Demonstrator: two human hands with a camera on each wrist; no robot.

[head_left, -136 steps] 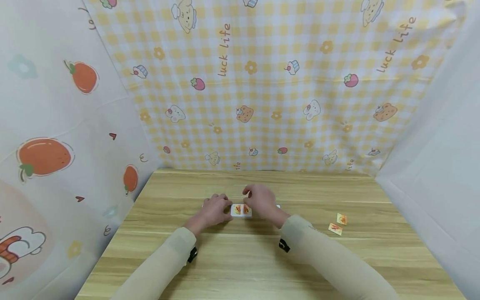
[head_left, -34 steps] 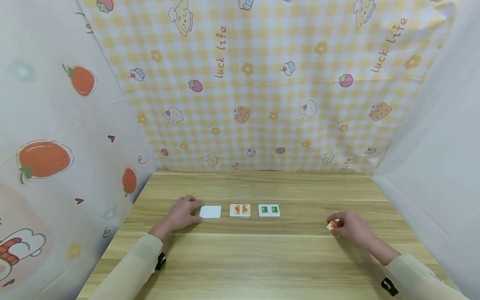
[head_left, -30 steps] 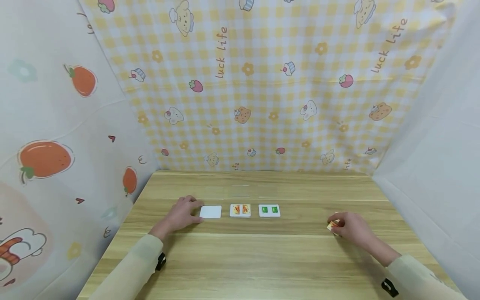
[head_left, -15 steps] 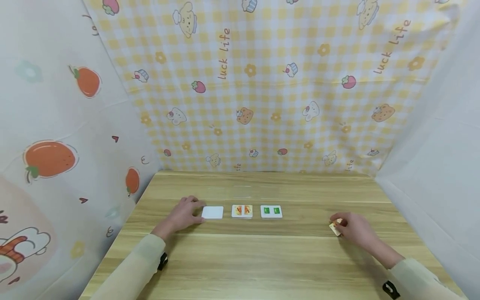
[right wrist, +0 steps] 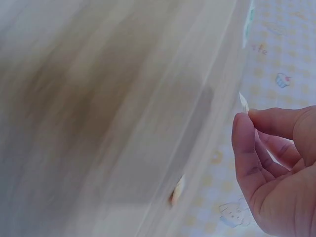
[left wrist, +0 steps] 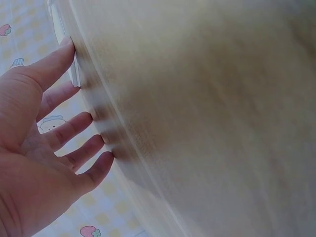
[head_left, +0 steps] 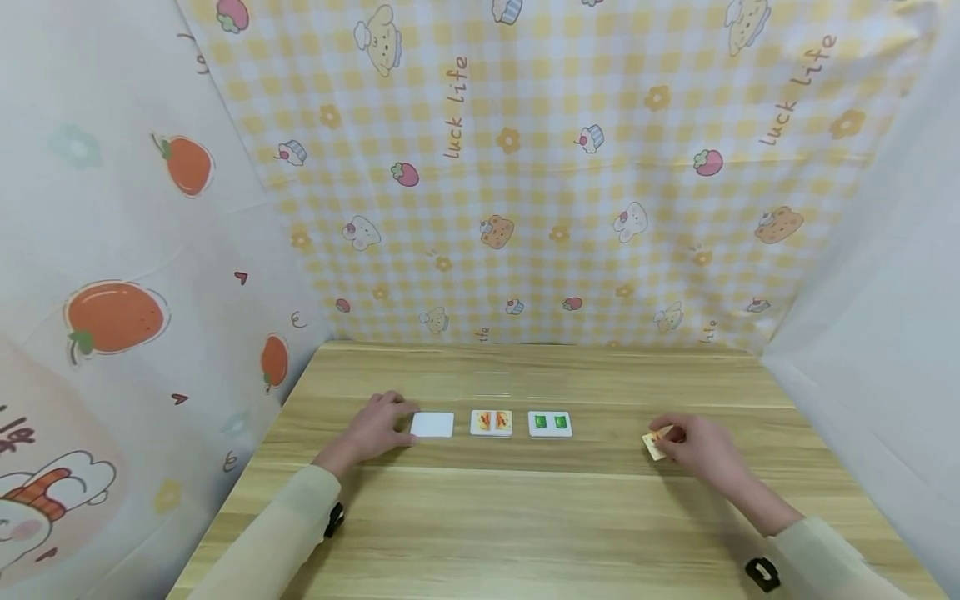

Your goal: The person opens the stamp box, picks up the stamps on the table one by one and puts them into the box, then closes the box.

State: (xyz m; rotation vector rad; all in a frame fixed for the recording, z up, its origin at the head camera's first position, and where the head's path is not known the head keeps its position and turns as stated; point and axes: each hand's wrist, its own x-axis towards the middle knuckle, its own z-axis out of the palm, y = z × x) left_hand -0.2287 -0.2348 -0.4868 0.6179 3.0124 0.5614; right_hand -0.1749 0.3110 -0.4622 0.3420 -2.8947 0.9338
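Observation:
My left hand point(head_left: 378, 427) spans the left end of a blank white card point(head_left: 432, 425), thumb and index finger at its corners. In the left wrist view the fingers point(left wrist: 71, 132) are spread, with tips at the table surface. At the right, my right hand point(head_left: 701, 450) pinches a small yellow-orange picture card point(head_left: 654, 447) between thumb and fingers; the right wrist view shows its thin tip above them. Another small picture piece point(right wrist: 176, 191) lies on the table there, hidden behind the hand in the head view.
Right of the blank card lie a white card with two yellow-orange pictures point(head_left: 491, 422) and one with two green pictures point(head_left: 550, 423). Faint clear flat pieces point(head_left: 491, 384) lie behind them. Patterned cloth point(head_left: 525, 183) hangs behind the wooden table point(head_left: 480, 517).
My left hand has moved left from the middle card to the blank one. My right hand has gone from the middle to the far right, picked up a small picture card and shifted slightly left.

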